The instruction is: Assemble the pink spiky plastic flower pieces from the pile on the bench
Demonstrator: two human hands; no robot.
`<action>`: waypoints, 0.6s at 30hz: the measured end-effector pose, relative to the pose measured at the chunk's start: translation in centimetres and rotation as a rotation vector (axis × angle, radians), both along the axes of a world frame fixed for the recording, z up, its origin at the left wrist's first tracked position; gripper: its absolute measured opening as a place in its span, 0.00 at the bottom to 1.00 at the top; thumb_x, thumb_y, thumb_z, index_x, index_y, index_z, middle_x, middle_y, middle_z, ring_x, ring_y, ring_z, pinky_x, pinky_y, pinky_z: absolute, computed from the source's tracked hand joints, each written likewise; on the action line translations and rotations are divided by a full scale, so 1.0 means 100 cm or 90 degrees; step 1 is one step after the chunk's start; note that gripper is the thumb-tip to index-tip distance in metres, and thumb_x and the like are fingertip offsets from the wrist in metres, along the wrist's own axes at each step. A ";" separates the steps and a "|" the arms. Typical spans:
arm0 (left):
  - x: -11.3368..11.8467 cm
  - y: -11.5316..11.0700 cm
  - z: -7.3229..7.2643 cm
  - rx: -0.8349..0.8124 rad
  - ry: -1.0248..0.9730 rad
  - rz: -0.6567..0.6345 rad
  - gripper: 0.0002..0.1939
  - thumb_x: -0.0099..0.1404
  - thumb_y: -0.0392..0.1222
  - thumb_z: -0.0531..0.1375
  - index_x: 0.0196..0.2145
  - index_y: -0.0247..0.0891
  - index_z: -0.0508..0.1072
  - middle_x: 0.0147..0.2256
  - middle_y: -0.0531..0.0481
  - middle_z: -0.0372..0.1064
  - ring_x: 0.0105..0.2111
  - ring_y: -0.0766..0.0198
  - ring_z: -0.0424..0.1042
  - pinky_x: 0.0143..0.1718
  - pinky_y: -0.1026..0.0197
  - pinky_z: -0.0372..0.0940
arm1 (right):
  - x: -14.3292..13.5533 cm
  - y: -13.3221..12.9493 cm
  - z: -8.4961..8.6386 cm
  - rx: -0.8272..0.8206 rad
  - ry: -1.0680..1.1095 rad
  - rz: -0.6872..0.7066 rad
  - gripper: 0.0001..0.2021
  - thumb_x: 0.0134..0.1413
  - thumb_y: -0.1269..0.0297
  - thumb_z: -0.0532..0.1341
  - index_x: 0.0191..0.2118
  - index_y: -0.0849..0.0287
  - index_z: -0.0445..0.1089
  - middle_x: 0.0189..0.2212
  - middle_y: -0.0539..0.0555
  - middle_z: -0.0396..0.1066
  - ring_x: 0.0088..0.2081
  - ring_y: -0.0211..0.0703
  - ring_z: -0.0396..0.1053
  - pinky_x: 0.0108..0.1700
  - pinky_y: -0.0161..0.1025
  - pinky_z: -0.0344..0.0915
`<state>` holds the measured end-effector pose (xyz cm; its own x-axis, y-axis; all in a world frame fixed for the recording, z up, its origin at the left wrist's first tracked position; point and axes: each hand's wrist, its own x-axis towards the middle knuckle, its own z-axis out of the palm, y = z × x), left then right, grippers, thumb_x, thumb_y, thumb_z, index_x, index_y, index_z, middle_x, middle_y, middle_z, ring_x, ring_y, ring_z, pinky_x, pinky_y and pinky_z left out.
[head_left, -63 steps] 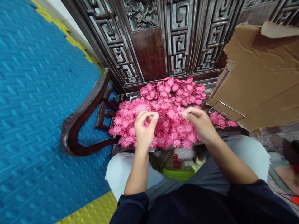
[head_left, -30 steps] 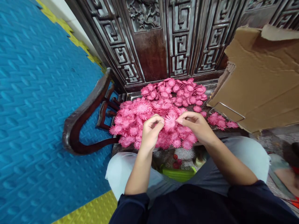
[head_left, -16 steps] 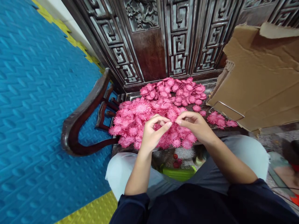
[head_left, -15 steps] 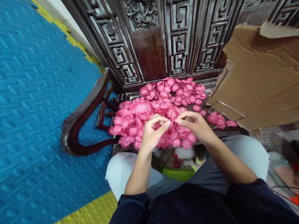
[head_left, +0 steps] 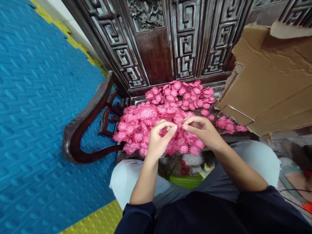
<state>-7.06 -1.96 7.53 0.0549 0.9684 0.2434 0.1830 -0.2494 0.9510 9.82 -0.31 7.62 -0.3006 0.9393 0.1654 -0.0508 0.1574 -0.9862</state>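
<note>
A large heap of pink, many-petalled artificial flowers (head_left: pixel 146 113) covers the dark wooden seat in front of me. Over the heap's near right part, my left hand (head_left: pixel 160 136) and my right hand (head_left: pixel 203 130) face each other, fingertips a small gap apart. Thumb and forefinger of each are closed in a pinch. Between them shows a bit of pink flower (head_left: pixel 179 125), which blends into the heap behind, so its exact outline is hard to make out.
Behind the flowers rises a carved wooden backrest (head_left: pixel 156 58), with a curved armrest (head_left: pixel 84 120) at left. A torn cardboard box (head_left: pixel 270 81) stands at right beside a small cluster of flowers (head_left: pixel 227 125). Something bright green (head_left: pixel 186 181) sits below, between my knees.
The pinched fingertips have shifted very slightly, and the pink flower between them shows less distinctly than before. The heap looks the same; the view has moved a little.
</note>
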 end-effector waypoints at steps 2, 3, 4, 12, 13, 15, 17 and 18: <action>0.000 0.000 -0.001 0.000 0.006 -0.002 0.09 0.59 0.46 0.59 0.28 0.39 0.73 0.27 0.51 0.66 0.30 0.65 0.64 0.36 0.61 0.60 | 0.000 0.000 0.000 0.000 -0.003 -0.002 0.04 0.47 0.61 0.64 0.27 0.55 0.71 0.29 0.50 0.73 0.35 0.38 0.68 0.43 0.41 0.63; 0.000 0.000 -0.001 0.001 0.008 -0.001 0.09 0.59 0.45 0.59 0.27 0.38 0.73 0.27 0.51 0.66 0.30 0.65 0.64 0.36 0.61 0.60 | 0.000 0.000 0.001 -0.002 -0.002 -0.003 0.05 0.47 0.61 0.64 0.27 0.55 0.71 0.30 0.50 0.73 0.35 0.39 0.68 0.43 0.41 0.63; 0.001 0.001 -0.001 0.001 0.009 0.001 0.08 0.59 0.45 0.59 0.27 0.38 0.72 0.27 0.51 0.66 0.30 0.65 0.64 0.36 0.61 0.60 | 0.000 0.000 0.001 -0.007 0.000 -0.005 0.05 0.47 0.61 0.64 0.27 0.55 0.71 0.30 0.50 0.73 0.35 0.39 0.68 0.43 0.41 0.63; 0.005 0.001 -0.002 -0.001 -0.003 0.060 0.06 0.58 0.37 0.55 0.24 0.38 0.66 0.25 0.53 0.62 0.28 0.67 0.63 0.33 0.64 0.59 | -0.001 0.001 0.001 -0.021 0.008 -0.013 0.04 0.47 0.62 0.64 0.27 0.55 0.71 0.29 0.49 0.73 0.34 0.38 0.68 0.41 0.40 0.63; 0.005 0.001 -0.003 0.003 -0.009 0.073 0.06 0.58 0.36 0.55 0.24 0.38 0.65 0.24 0.54 0.61 0.27 0.68 0.62 0.32 0.64 0.59 | -0.001 0.001 0.000 -0.020 0.008 -0.017 0.04 0.47 0.63 0.64 0.26 0.56 0.71 0.28 0.49 0.72 0.33 0.38 0.67 0.41 0.40 0.62; 0.006 0.002 -0.003 0.014 -0.026 0.102 0.05 0.57 0.35 0.54 0.24 0.38 0.63 0.24 0.54 0.60 0.27 0.68 0.61 0.31 0.65 0.58 | -0.001 0.001 0.000 -0.024 0.011 -0.029 0.04 0.47 0.63 0.63 0.25 0.56 0.70 0.27 0.49 0.71 0.32 0.37 0.66 0.40 0.39 0.62; 0.006 0.002 -0.004 0.027 -0.043 0.127 0.06 0.57 0.35 0.53 0.23 0.38 0.62 0.24 0.54 0.60 0.26 0.69 0.61 0.30 0.65 0.58 | -0.001 0.001 0.000 -0.031 0.016 -0.035 0.04 0.47 0.64 0.63 0.25 0.56 0.69 0.28 0.49 0.71 0.33 0.37 0.66 0.40 0.39 0.61; 0.006 0.002 -0.005 0.032 -0.048 0.142 0.05 0.57 0.34 0.53 0.23 0.38 0.62 0.24 0.54 0.59 0.26 0.69 0.61 0.30 0.66 0.58 | -0.002 0.001 0.001 -0.033 0.019 -0.036 0.04 0.46 0.64 0.63 0.25 0.56 0.69 0.29 0.49 0.71 0.33 0.38 0.66 0.41 0.39 0.61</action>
